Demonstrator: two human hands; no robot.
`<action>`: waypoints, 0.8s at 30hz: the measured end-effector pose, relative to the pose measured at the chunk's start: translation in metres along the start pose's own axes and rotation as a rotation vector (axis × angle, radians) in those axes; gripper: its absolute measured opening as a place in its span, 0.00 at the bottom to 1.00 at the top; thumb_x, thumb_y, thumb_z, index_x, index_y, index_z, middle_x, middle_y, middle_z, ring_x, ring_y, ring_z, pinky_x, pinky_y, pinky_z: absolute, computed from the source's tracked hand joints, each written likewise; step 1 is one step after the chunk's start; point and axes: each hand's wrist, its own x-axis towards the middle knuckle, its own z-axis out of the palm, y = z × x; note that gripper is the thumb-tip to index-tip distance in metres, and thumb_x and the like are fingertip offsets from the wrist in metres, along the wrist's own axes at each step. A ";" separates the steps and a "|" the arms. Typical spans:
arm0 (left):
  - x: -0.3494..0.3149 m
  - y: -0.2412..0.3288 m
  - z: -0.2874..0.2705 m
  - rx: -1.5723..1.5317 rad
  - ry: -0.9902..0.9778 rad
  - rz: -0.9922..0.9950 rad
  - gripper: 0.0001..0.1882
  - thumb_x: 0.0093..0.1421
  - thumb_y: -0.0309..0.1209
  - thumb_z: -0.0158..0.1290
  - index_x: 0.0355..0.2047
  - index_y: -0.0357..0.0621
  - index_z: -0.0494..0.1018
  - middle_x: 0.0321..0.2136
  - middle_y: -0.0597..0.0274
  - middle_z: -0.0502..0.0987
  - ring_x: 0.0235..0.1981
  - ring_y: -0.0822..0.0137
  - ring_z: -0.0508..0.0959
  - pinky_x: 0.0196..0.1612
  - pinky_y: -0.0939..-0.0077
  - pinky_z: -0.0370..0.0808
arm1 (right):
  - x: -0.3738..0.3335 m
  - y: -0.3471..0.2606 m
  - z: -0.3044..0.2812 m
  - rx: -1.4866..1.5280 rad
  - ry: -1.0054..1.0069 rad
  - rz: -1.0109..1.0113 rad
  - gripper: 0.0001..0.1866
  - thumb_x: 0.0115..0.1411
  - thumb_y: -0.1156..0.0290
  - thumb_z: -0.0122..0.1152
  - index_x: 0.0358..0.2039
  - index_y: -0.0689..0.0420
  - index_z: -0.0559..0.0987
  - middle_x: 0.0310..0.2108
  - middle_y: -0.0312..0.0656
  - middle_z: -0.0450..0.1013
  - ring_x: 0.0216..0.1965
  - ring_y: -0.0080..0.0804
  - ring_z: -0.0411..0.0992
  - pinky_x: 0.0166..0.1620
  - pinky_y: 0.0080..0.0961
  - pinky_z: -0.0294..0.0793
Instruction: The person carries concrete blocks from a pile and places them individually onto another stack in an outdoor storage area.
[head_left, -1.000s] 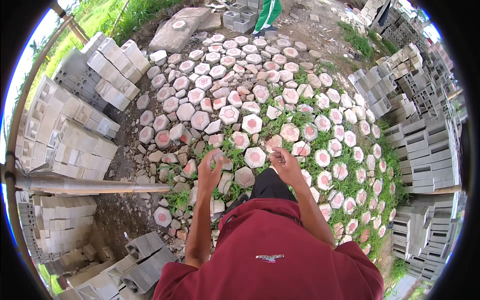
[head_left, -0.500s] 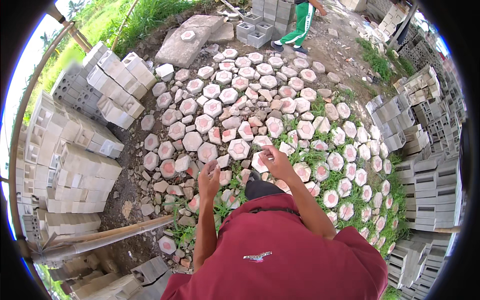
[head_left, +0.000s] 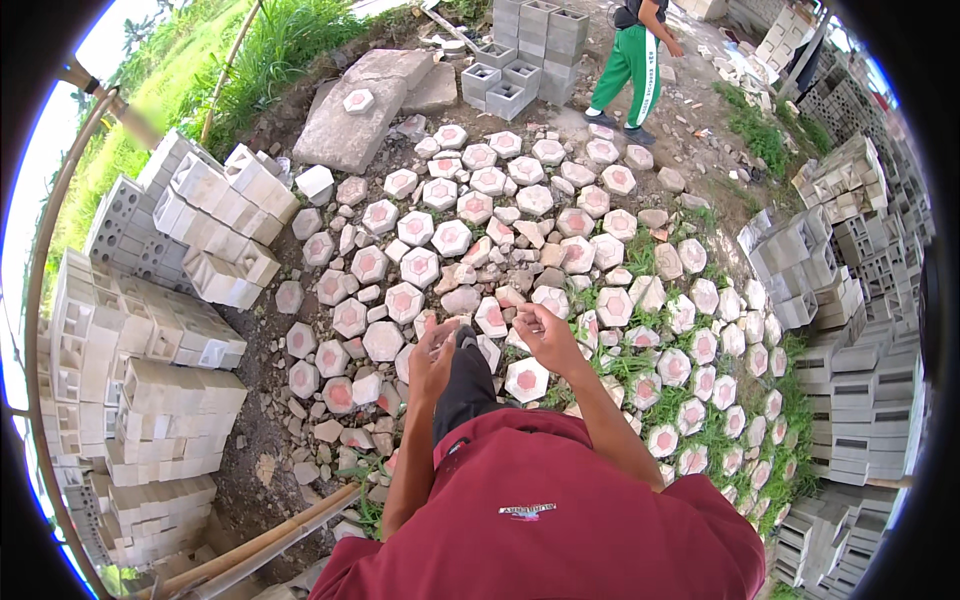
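Hex pavers [head_left: 526,380] all over the place here, white-edged with reddish centres, spread on the ground under both sets of fingers and fanning out past them on every side. Just beyond the fingertips it's mostly rubble [head_left: 461,300] between them; off to the right of the right fingers, weeds [head_left: 632,362] poke up through the gaps. Well left of the left fingers you've got stacks of pale blocks [head_left: 175,415], and far right of the right fingers more grey blocks [head_left: 865,390]. Way out ahead of the left fingers there's a slab [head_left: 345,130] with one lone paver lying on it, and tall grass [head_left: 275,65] past that. Out ahead of the right fingers, someone in green pants [head_left: 633,75] stands near a hollow-block pile [head_left: 540,50]. Bamboo pole [head_left: 265,545] runs low, behind and left of the left fingers.

Pose-wise, elbows bent, forearms reaching forward, palms roughly facing each other. Left hand [head_left: 432,362] has its fingers loosely curled, thumb apart from them. Right hand [head_left: 553,340] is similar, fingers relaxed and thumb spread away. Dark shoe [head_left: 463,340] shows just right of the left fingertips.
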 end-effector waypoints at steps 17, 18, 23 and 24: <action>0.402 0.095 -0.004 0.193 -0.168 0.203 0.15 0.63 0.30 0.51 0.48 0.36 0.73 0.44 0.51 0.78 0.47 0.63 0.77 0.50 0.67 0.74 | 0.334 -0.026 -0.050 0.040 0.235 0.071 0.22 0.62 0.63 0.59 0.51 0.64 0.72 0.40 0.46 0.76 0.41 0.27 0.74 0.45 0.25 0.74; 0.418 0.101 -0.002 0.155 -0.184 0.220 0.15 0.63 0.30 0.51 0.48 0.36 0.73 0.44 0.51 0.78 0.47 0.63 0.78 0.50 0.67 0.74 | 0.346 -0.020 -0.051 0.057 0.269 0.065 0.22 0.62 0.60 0.59 0.50 0.62 0.73 0.39 0.47 0.78 0.40 0.32 0.77 0.44 0.28 0.75; 0.491 0.103 0.014 0.119 -0.222 0.187 0.16 0.64 0.30 0.51 0.49 0.36 0.72 0.46 0.52 0.77 0.49 0.62 0.76 0.52 0.66 0.73 | 0.409 0.010 -0.066 0.057 0.312 0.141 0.23 0.62 0.58 0.59 0.50 0.63 0.72 0.39 0.48 0.78 0.40 0.33 0.77 0.45 0.28 0.75; 0.504 0.102 0.018 0.116 -0.247 0.158 0.16 0.64 0.28 0.51 0.51 0.35 0.71 0.48 0.53 0.76 0.52 0.65 0.75 0.53 0.68 0.72 | 0.425 0.014 -0.069 0.059 0.311 0.167 0.24 0.62 0.58 0.59 0.50 0.64 0.72 0.39 0.48 0.78 0.40 0.32 0.77 0.45 0.28 0.75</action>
